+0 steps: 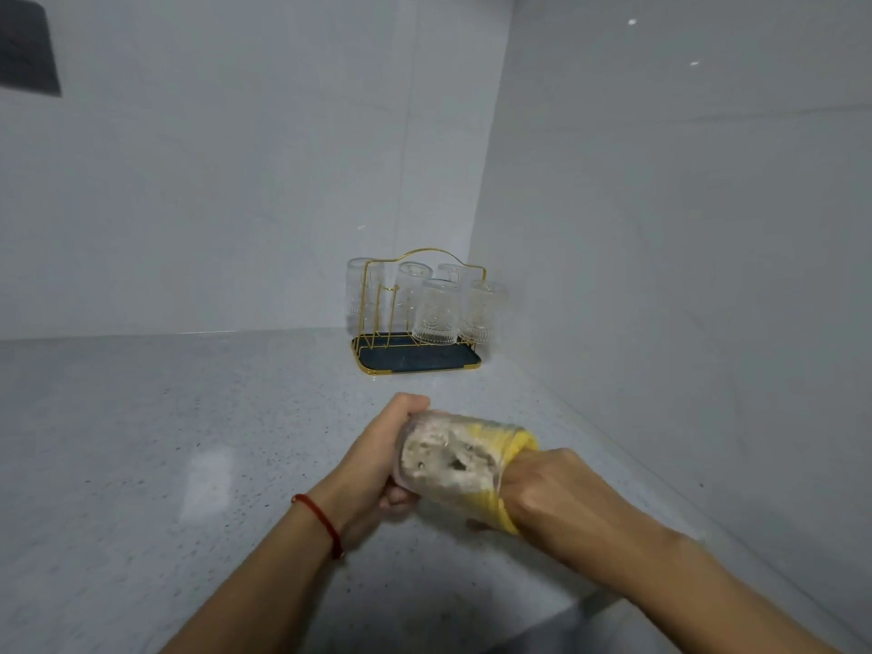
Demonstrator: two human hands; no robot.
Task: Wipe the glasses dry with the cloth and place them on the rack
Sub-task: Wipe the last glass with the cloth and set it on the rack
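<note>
My left hand (377, 460) grips the base of a clear ribbed glass (443, 460) held on its side above the counter. A yellow cloth (512, 446) is stuffed into the glass, and my right hand (552, 493) is closed on the cloth at the glass mouth, its fingers hidden inside. A gold wire rack (415, 295) on a dark tray stands in the far corner. Several clear glasses hang upside down on it, the nearest (435, 313) at the front.
The speckled grey counter (165, 441) stretches left and toward me. White tiled walls (660, 228) close the back and right side, meeting just behind the rack. A dark panel (26, 49) sits on the wall at upper left.
</note>
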